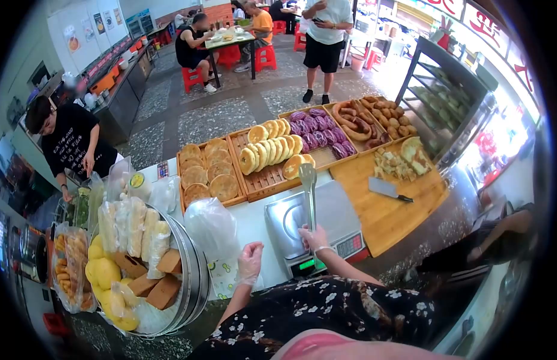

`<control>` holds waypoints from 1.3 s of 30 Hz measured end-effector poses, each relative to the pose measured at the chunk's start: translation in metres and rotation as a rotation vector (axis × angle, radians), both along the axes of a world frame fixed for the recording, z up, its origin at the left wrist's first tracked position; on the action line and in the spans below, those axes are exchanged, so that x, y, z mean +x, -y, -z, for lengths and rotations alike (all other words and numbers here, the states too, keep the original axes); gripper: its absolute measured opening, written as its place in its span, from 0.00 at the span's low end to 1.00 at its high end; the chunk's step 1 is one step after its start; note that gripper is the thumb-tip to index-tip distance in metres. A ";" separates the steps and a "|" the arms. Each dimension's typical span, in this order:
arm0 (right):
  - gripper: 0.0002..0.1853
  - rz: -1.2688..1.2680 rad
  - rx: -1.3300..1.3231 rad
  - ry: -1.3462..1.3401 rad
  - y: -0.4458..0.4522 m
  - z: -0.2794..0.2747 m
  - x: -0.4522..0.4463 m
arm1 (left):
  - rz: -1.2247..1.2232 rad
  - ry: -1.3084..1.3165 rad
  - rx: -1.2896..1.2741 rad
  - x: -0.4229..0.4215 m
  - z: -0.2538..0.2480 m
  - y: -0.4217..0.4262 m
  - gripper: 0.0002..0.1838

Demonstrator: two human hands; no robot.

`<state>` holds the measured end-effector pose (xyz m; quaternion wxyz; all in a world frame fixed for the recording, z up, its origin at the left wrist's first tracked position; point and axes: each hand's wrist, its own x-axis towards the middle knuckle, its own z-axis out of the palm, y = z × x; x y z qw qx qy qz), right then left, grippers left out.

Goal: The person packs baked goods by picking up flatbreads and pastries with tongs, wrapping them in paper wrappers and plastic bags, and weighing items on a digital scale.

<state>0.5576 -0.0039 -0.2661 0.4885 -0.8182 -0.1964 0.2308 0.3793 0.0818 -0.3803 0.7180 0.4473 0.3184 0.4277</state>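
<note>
My right hand (315, 239), in a clear plastic glove, grips a pair of metal tongs (309, 186) whose tips point away from me. The tongs stand over a digital scale (290, 225) with a silver pan and a lit green display. My left hand (250, 262), also gloved, hovers over the white counter with its fingers curled in; I see nothing in it. Close beside it on the left sits a clear plastic bag (211, 228). Beyond the scale, a wicker tray (260, 191) carries round pale-yellow cakes (269, 154).
Trays of brown flatbreads (208, 170), purple buns (319, 131) and brown rolls (386, 114) line the far side. A knife (386, 188) and cut bread lie on a wooden board (425, 201). Steamers (197, 276) stand left. A person (71, 141) works nearby; another (328, 36) stands ahead.
</note>
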 end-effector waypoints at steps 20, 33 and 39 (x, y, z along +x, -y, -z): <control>0.20 -0.440 -0.337 0.937 -0.067 0.014 0.117 | -0.011 -0.297 0.335 0.055 -0.062 0.008 0.11; 0.17 -0.257 0.124 0.852 -0.053 -0.001 0.144 | 0.117 -0.395 0.452 0.073 -0.090 0.015 0.12; 0.15 -0.092 0.268 0.668 -0.046 0.013 0.180 | 0.145 -0.421 0.550 0.083 -0.098 0.020 0.10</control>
